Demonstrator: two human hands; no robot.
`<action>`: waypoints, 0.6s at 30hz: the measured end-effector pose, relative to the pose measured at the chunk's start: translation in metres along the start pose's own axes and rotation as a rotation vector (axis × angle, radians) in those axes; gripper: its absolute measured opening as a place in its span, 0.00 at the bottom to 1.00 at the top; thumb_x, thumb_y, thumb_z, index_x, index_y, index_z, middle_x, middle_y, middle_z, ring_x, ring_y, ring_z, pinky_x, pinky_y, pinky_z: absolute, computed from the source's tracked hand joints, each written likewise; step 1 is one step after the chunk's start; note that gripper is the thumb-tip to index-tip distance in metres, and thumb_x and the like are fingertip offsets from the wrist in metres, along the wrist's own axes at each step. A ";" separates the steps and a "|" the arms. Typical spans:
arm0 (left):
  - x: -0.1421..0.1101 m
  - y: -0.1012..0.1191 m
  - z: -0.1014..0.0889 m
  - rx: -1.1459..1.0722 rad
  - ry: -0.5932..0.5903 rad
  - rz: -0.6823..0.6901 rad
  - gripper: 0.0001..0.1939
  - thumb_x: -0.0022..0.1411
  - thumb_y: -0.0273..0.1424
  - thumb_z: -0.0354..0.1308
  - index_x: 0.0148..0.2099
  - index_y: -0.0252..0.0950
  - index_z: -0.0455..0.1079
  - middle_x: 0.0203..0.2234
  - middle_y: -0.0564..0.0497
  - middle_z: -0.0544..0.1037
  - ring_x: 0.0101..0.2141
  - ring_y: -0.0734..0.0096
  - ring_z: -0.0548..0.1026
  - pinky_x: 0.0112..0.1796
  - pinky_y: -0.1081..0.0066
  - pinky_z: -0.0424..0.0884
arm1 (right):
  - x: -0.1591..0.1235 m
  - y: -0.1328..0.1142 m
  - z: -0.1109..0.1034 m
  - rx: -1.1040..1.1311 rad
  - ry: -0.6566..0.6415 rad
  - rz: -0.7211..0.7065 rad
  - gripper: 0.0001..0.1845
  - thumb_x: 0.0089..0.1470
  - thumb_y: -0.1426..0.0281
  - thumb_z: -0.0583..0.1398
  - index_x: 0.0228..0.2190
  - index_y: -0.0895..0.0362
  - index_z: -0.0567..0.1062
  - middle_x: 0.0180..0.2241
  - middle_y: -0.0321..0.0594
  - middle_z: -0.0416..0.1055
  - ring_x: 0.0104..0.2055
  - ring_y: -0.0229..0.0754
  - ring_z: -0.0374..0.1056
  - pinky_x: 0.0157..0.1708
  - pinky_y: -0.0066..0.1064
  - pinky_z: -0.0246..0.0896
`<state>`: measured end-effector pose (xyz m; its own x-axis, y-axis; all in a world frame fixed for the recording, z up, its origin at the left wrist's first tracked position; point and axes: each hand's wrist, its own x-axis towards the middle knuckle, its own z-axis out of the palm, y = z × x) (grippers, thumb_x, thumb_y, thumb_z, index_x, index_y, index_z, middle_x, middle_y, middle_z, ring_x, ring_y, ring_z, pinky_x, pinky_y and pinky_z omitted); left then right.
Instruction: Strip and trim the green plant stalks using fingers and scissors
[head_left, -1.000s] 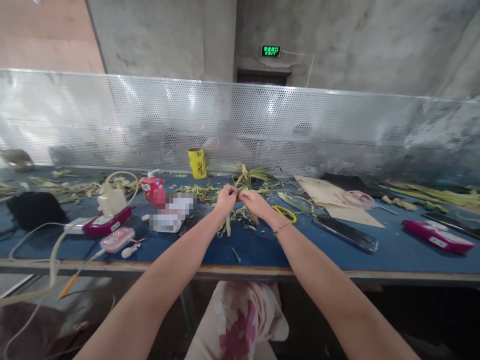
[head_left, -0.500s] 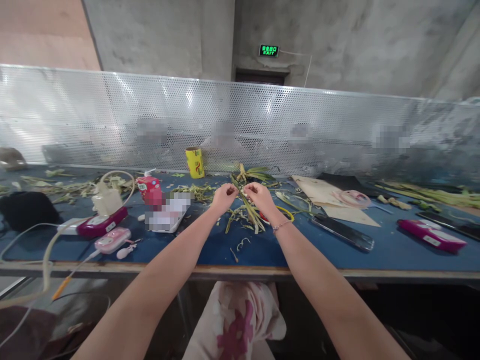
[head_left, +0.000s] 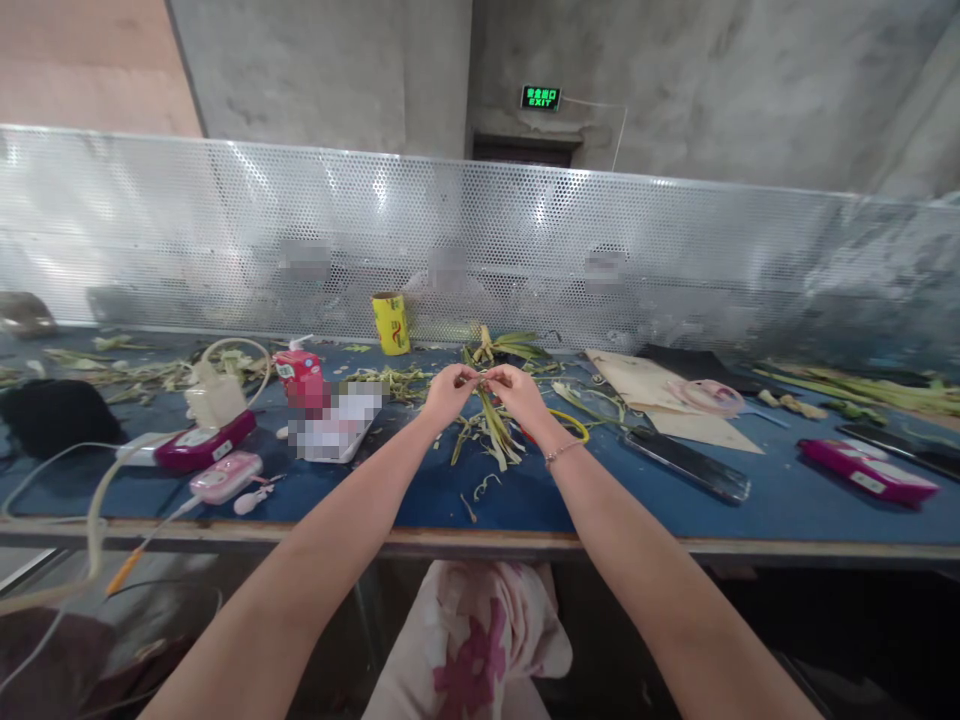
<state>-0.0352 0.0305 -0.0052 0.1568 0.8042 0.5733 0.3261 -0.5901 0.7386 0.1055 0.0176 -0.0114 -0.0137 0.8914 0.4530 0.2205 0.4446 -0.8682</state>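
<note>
My left hand (head_left: pixel 450 392) and my right hand (head_left: pixel 516 390) meet over the middle of the table, with thumbs and fingertips pinched together and almost touching. Between them they grip the upper end of several long green-yellow plant strips (head_left: pixel 492 420), which run down toward me onto the table. Any finer thing in the fingertips is too small to make out. Just beyond the fingers lies another plant bunch (head_left: pixel 487 345) with pale stem ends and green leaves. A yellow ring-shaped band (head_left: pixel 576 425) shows partly beside my right wrist.
Left on the blue table (head_left: pixel 427 505) stand a yellow roll (head_left: pixel 390 325), a red pump bottle (head_left: pixel 300 375), a white tray (head_left: pixel 341 425) and a charger with cables (head_left: pixel 214 400). On the right lie a black phone (head_left: pixel 686 465), cardboard (head_left: pixel 637 380) and a magenta box (head_left: pixel 866 470). A perforated metal screen (head_left: pixel 510 230) closes the back.
My two hands have come closer together, so that the fingertips nearly touch over the plant strips. The strips have shifted slightly beneath them.
</note>
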 end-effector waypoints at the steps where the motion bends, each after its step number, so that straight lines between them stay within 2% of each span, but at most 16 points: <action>1: 0.000 0.000 0.000 0.016 0.017 0.009 0.02 0.51 0.27 0.54 0.29 0.34 0.67 0.24 0.52 0.70 0.26 0.76 0.68 0.30 0.74 0.63 | 0.000 0.001 0.000 0.011 0.002 0.002 0.07 0.42 0.69 0.55 0.28 0.57 0.68 0.28 0.38 0.69 0.31 0.37 0.67 0.27 0.29 0.63; 8: -0.002 0.005 -0.002 0.073 0.103 0.164 0.03 0.52 0.27 0.53 0.31 0.35 0.68 0.32 0.49 0.72 0.28 0.76 0.68 0.32 0.73 0.64 | -0.003 -0.003 0.002 -0.036 0.032 -0.015 0.04 0.43 0.71 0.54 0.27 0.56 0.67 0.30 0.38 0.68 0.31 0.37 0.68 0.27 0.31 0.67; 18: -0.004 0.008 0.000 0.199 0.051 0.153 0.05 0.54 0.27 0.52 0.33 0.35 0.69 0.29 0.50 0.75 0.28 0.74 0.70 0.32 0.73 0.65 | -0.009 -0.011 0.004 0.044 0.058 -0.045 0.06 0.43 0.67 0.56 0.27 0.55 0.66 0.28 0.37 0.67 0.31 0.39 0.68 0.25 0.30 0.67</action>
<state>-0.0331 0.0219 -0.0015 0.1730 0.6991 0.6938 0.4803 -0.6748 0.5602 0.0993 0.0053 -0.0065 0.0340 0.8645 0.5015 0.1781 0.4885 -0.8542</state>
